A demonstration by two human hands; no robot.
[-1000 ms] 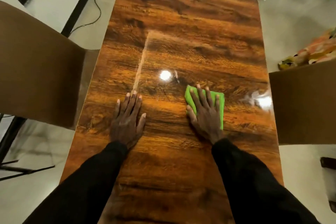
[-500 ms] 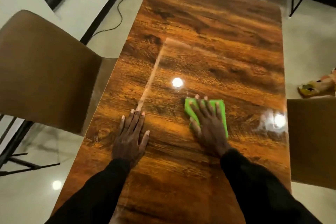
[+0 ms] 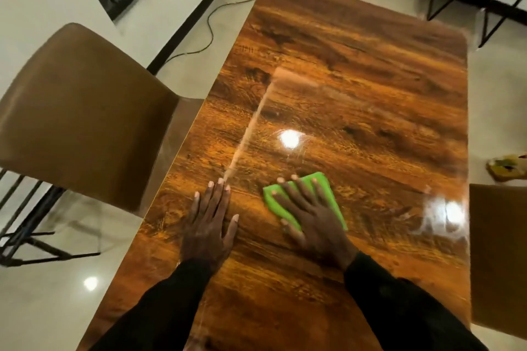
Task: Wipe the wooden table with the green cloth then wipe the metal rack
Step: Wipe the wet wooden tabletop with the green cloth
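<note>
We see through one wide-angle camera on the person's head, facing forward and steeply down along the length of the table [image 3: 356,80]. It sits close over the near end: the left hand [image 3: 209,225] and right hand [image 3: 316,222] lie low in frame, with floor [image 3: 42,308] at both sides.

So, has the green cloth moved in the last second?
Yes: the green cloth has slid left, away from the right edge of the table, closer to the left hand.

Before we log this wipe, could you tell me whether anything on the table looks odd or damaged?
Nothing spilled or damaged. One pale streak runs diagonally across the wooden table from near the left hand; smear or reflection, I cannot tell.
</note>
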